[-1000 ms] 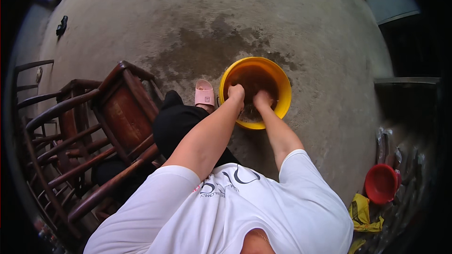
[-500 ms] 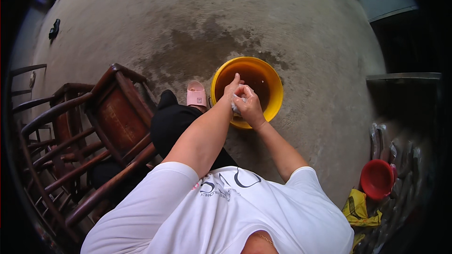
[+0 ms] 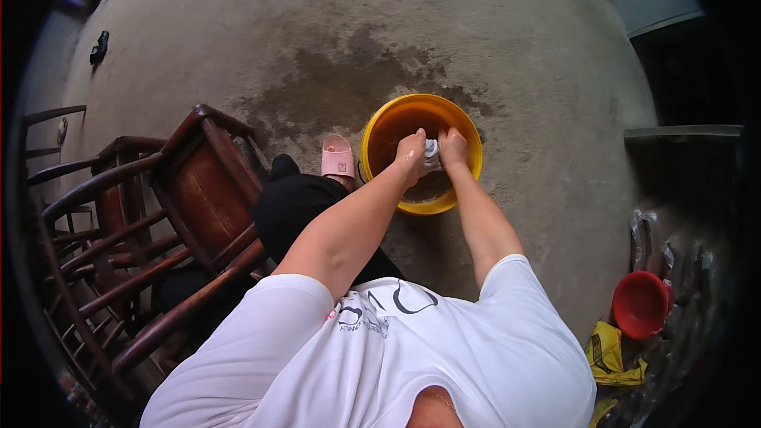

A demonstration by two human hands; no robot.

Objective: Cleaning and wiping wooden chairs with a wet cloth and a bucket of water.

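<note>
A yellow round basin with brownish water stands on the concrete floor in front of me. Over it, my left hand and my right hand are side by side, both gripping a small wad of white wet cloth between them. The cloth is mostly hidden by my fingers. My forearms reach forward from my white shirt to the basin.
A pink slipper on my foot is left of the basin, with a wet dark patch on the floor behind. Dark wooden chairs crowd the left. A red bowl and yellow bags lie at the right.
My hands were apart down in the basin, then came together. Now both grip the white cloth above the water. The view has shifted slightly.
</note>
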